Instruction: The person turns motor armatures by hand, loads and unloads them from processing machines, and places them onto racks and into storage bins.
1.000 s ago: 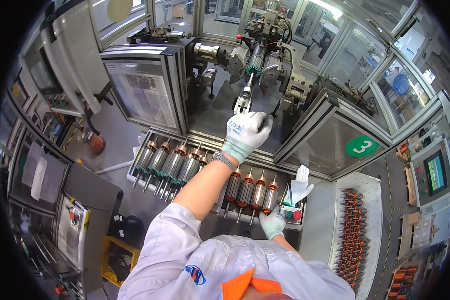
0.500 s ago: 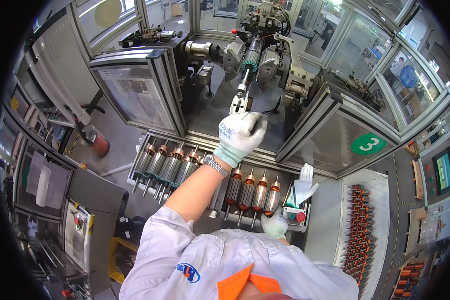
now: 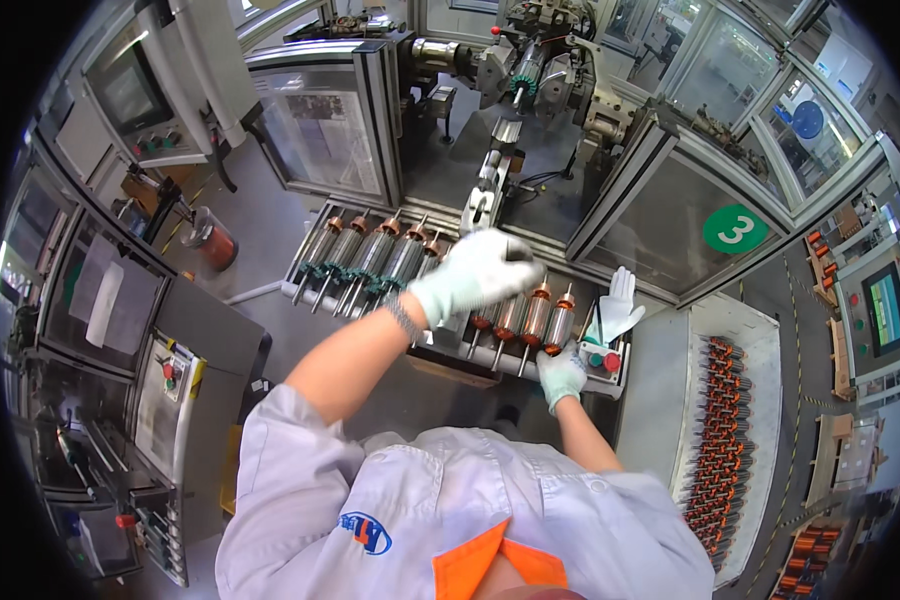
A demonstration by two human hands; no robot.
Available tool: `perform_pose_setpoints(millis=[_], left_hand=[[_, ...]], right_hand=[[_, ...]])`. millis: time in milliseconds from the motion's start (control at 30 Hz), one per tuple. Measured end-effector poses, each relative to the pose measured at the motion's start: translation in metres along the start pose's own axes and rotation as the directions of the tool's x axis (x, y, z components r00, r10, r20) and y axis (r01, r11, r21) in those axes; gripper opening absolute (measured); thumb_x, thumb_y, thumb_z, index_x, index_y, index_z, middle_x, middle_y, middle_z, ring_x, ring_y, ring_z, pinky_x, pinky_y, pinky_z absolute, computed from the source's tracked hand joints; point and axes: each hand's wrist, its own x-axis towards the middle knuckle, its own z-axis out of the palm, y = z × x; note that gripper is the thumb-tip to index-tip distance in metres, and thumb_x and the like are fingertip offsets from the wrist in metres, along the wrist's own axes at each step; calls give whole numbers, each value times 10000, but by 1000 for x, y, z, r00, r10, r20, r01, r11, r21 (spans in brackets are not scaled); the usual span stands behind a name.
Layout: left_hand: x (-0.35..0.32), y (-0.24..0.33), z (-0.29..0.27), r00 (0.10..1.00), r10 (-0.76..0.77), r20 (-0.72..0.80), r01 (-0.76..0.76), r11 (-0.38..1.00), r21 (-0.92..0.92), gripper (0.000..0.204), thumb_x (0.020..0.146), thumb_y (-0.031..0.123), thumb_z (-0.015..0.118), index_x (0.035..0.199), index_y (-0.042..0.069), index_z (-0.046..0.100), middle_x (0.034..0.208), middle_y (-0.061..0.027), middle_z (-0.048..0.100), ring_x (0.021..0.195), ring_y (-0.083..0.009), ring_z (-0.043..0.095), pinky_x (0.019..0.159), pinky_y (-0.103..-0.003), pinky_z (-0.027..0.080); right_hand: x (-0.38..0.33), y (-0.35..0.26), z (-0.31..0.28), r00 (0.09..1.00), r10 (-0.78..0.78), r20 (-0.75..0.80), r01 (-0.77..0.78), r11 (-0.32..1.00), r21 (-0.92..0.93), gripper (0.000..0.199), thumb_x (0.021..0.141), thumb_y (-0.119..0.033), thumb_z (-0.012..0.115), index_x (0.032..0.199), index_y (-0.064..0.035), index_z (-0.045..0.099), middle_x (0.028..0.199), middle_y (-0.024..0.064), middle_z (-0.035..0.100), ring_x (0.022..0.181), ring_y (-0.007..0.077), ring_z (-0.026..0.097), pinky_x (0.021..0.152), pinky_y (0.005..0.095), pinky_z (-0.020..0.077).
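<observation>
My left hand [image 3: 482, 272], in a white and pale green glove, hovers over the middle of the armature tray, just below the metal slide [image 3: 484, 195]. Its fingers curl loosely with a gap by the thumb; I see nothing in them, though motion blurs them. My right hand [image 3: 562, 378], also gloved, grips the lower end of the rightmost copper-wound motor armature [image 3: 560, 325]. Other armatures [image 3: 507, 318] lie beside it. Several armatures with green ends [image 3: 372, 255] fill the tray's left part. Another green-ended armature [image 3: 526, 78] sits between the machine's metal blocks.
A spare white glove [image 3: 618, 305] lies above a small box with a red button [image 3: 611, 362] and a green one. Framed guard panels [image 3: 325, 140] flank the machine. At right, a white bin [image 3: 770, 400] holds many armatures; a control screen [image 3: 884, 308] stands beyond.
My left hand has drawn back from the slide over the tray. My right hand has come forward along the rightmost armature. The view has shifted, and a gap now shows at the mounted armature's shaft.
</observation>
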Motion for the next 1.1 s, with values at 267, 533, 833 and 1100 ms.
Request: perform_pose_setpoints(millis=[267, 533, 833, 1100], left_hand=[[-105, 30, 17, 996, -88, 31, 91, 990, -108, 342, 882, 340, 638, 890, 4, 704, 716, -124, 685, 648, -171, 669, 624, -312, 522], [-126, 31, 26, 995, -94, -32, 96, 992, 82, 360, 870, 407, 611, 911, 64, 714, 742, -149, 680, 727, -299, 685, 684, -372, 542], [-145, -2, -6, 927, -145, -346, -6, 916, -401, 334, 898, 269, 591, 1089, 7, 674, 990, -172, 696, 882, -268, 676, 811, -357, 523], [-89, -185, -50, 487, -808, -333, 840, 537, -74, 985, 880, 637, 502, 1569, 56, 102, 1451, -265, 456, 1329, -397, 474, 1115, -442, 357]], right_hand=[[-2, -5, 4, 999, 33, 6, -33, 999, 19, 594, 729, -385, 649, 1171, 0, 548, 1061, 258, 675, 1041, 409, 637, 898, 481, 495], [-2, -3, 9, 1000, 27, -17, -26, 1000, 5, 569, 721, -376, 658, 1158, -21, 573, 1120, 258, 651, 1083, 422, 607, 920, 483, 482], [-5, -7, 6, 999, -2, -51, 0, 999, -52, 579, 721, -394, 646, 1161, -25, 571, 1071, 254, 670, 1026, 427, 637, 887, 486, 495], [-12, -14, 5, 995, -14, -102, 6, 997, -82, 547, 743, -397, 656, 1152, -41, 586, 1067, 246, 670, 1001, 410, 650, 871, 486, 501]])
